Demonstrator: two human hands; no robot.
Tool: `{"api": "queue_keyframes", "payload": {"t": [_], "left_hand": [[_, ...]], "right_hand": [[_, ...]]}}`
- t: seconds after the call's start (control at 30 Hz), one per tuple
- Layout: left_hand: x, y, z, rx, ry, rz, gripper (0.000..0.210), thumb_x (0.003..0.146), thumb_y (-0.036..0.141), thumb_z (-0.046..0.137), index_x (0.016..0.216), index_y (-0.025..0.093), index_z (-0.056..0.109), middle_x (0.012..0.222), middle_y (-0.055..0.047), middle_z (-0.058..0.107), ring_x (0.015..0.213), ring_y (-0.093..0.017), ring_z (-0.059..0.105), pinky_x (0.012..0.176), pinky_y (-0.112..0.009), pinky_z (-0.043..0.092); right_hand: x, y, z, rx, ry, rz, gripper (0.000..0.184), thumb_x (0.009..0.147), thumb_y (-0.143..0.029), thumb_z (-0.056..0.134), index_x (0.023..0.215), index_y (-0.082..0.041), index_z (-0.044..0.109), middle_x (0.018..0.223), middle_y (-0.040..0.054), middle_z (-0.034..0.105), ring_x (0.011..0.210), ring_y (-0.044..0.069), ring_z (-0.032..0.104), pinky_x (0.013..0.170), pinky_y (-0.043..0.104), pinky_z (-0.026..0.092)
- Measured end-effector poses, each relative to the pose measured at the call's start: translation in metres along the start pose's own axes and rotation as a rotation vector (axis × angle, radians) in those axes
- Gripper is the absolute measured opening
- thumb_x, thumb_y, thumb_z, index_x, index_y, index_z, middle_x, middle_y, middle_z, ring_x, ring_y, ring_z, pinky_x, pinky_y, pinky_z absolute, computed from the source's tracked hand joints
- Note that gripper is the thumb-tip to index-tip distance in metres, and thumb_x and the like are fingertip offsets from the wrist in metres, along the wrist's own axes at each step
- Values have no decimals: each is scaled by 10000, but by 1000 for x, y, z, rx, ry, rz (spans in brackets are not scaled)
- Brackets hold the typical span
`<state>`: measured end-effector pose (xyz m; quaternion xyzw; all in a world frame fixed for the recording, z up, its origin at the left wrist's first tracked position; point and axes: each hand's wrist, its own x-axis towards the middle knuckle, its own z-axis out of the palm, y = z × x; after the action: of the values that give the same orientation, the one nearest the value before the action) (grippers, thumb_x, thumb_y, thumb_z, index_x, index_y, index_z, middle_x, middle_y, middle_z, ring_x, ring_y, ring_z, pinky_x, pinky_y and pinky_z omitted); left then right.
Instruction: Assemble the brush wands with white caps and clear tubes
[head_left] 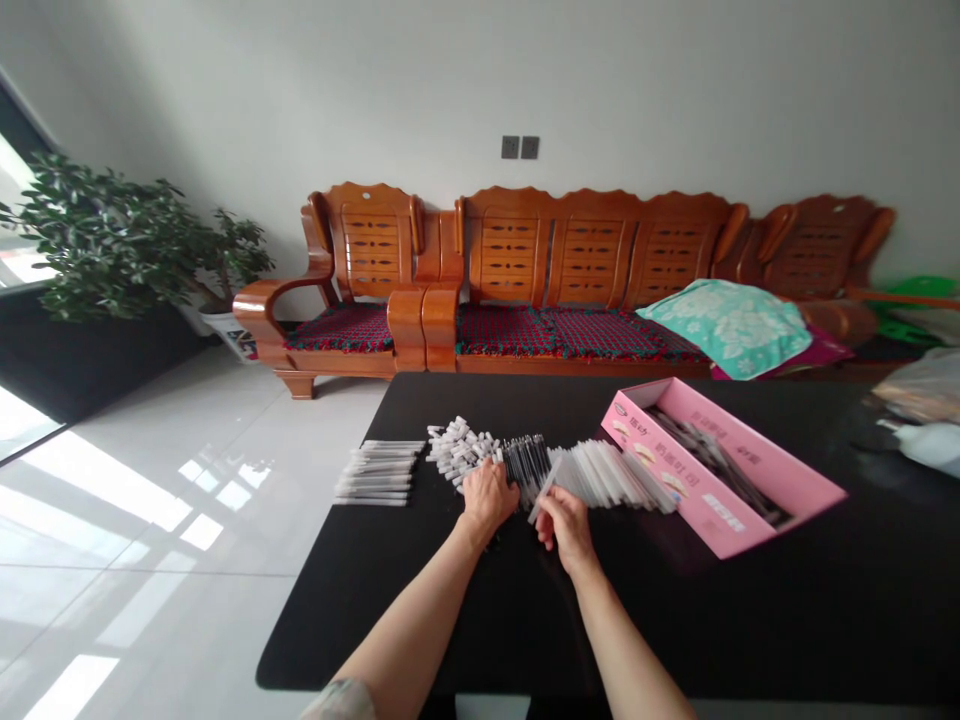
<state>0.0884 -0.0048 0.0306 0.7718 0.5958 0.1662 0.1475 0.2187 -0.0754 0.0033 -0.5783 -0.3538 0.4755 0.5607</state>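
My right hand pinches a whitish translucent pen barrel, held tilted over the table. My left hand is low at the near ends of a row of dark pen refills; its fingers are bent together, and what they grip is hidden. Just beyond that hand lies a heap of short pale pen caps. Right of the refills, many translucent barrels lie side by side. At the table's left edge, several pale pens are laid out in a neat stack.
A pink open box with dark slim items inside stands on the black table, right of the barrels. Plastic bags lie at the far right. Behind the table is a wooden sofa with a turquoise pillow; a potted plant stands left.
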Motion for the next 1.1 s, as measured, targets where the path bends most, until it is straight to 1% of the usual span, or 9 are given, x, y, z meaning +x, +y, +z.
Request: {"api": "queue_keyframes", "payload": {"t": [0.17,0.43,0.57,0.67,0.77,0.83,0.9,0.97,1.1], "left_hand": [[6,1,-1,70,-31,9,315,815,302,532,959,103,730,1007,-217,691,908,-326,674,758,-380,467],[11,2,-1,113,-51,-83,276,813,237,495,876,114,735,922,-170,729,873,-273,695,748,-320,488],[6,-3,-10,-22,7,-49,219,838,239,503,797,142,695,824,-131,723,808,-239,691,704,-288,469],[-5,-13,-19,-255,54,39,210,890,263,471,817,166,643,737,-73,702,679,-178,666,654,-251,448],[-22,-24,-26,-541,-38,86,234,937,310,400,874,181,585,643,-10,666,468,-120,582,538,-217,413],[-35,-31,-29,-652,-106,96,241,947,337,375,882,192,556,600,21,639,392,-105,525,488,-208,386],[-47,-36,-31,-677,-122,129,239,947,347,377,858,200,543,580,37,619,404,-99,511,498,-205,380],[-56,-41,-33,-662,-117,188,236,944,342,391,825,204,540,574,42,606,470,-102,526,546,-203,387],[-64,-46,-37,-612,-152,259,208,934,317,410,825,209,552,566,48,590,539,-111,530,602,-208,383]], "right_hand": [[2,4,-1,-2,-11,-15,230,760,-388,584,666,-182,540,428,-41,549,312,88,455,267,156,256],[3,4,-2,12,-1,-15,212,756,-373,584,668,-183,553,423,-37,556,308,97,467,262,161,278],[2,5,-4,54,-10,-26,203,755,-362,601,674,-178,568,439,-27,578,324,106,493,270,166,298],[2,4,-7,102,-28,-47,198,746,-353,629,679,-172,585,468,-18,603,354,114,524,291,174,343],[3,3,-8,152,-47,-56,192,727,-342,659,680,-166,598,507,-5,633,403,128,572,322,183,394],[3,1,-8,174,-49,-50,196,715,-341,673,674,-162,602,524,7,650,420,139,593,327,189,407],[4,-3,-7,194,-28,-55,206,710,-344,683,662,-161,601,527,16,657,424,146,602,326,194,416],[5,-10,-4,225,24,-83,215,707,-350,694,659,-163,600,522,18,657,429,154,610,334,205,440],[7,-29,2,284,113,-160,220,698,-358,723,698,-164,621,534,18,666,464,168,637,389,237,510]]}}
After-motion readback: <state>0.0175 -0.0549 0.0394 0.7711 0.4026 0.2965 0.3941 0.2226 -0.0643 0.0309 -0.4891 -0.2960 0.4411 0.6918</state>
